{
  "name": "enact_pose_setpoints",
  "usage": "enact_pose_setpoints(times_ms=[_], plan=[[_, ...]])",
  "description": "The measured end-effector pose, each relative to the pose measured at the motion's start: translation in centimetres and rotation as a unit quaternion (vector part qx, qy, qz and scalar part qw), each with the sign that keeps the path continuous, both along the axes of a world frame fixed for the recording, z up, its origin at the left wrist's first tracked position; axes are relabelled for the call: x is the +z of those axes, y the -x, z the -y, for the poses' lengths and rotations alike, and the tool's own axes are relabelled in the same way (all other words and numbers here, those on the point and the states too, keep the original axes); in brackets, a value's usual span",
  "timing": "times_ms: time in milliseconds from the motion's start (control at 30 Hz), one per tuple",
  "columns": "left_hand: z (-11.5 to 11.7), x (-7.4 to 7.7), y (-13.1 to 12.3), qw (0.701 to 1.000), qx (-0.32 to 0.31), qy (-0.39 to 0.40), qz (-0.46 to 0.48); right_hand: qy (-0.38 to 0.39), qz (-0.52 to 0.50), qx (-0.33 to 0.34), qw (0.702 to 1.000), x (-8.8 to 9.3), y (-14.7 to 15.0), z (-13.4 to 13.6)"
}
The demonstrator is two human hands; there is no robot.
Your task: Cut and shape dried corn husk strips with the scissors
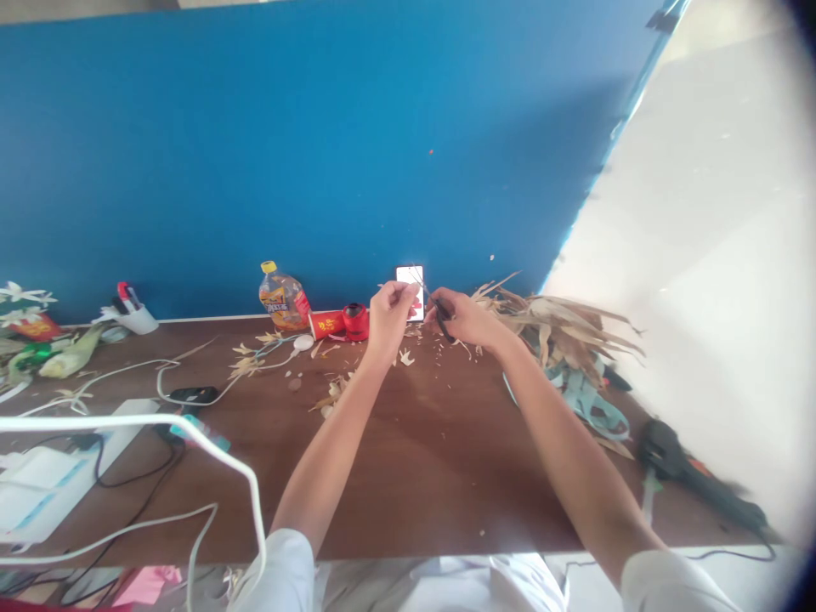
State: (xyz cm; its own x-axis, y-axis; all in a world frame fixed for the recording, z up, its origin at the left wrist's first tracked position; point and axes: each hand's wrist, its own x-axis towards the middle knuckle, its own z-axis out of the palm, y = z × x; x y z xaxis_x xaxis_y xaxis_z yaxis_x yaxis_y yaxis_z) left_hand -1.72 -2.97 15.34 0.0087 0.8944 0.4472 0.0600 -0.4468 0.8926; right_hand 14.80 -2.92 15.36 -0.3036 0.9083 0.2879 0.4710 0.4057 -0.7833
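Note:
My right hand (468, 318) grips black-handled scissors (443, 320), whose thin blades point up and left, close to the fingers of my other hand. With fingertips pinched together, my left hand (390, 311) holds something too small to make out. A phone (410, 275) with a lit white screen leans upright on the blue panel just behind both hands. Pale scraps (406, 358) lie scattered on the brown table (439, 459) below them. To the left of my left hand are a red roll (355, 322) and a red paper cup (326, 324) lying on its side.
Dried husks (567, 327) are heaped at the right, with a pale blue ribbon (596, 408). A black glue gun (694, 476) lies near the right edge. A plastic bottle (284, 297) stands at the back. A power strip (57, 484) and white cables occupy the left.

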Motion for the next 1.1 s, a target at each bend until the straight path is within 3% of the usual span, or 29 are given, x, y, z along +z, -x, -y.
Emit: enact_pose_setpoints(times_ms=[500,867,1100], plan=[[-0.01,-0.26,-0.01,0.997,0.049,0.002,-0.054,0.002,-0.020,0.002,1.000,0.05,0.64,0.35],[-0.42,-0.79,-0.19,0.999,0.013,-0.019,-0.030,0.059,-0.062,0.035,0.996,0.22,0.08,0.24],[-0.43,-0.84,-0.17,0.999,0.008,-0.020,-0.025,0.014,-0.052,-0.010,0.998,0.05,-0.21,0.01]])
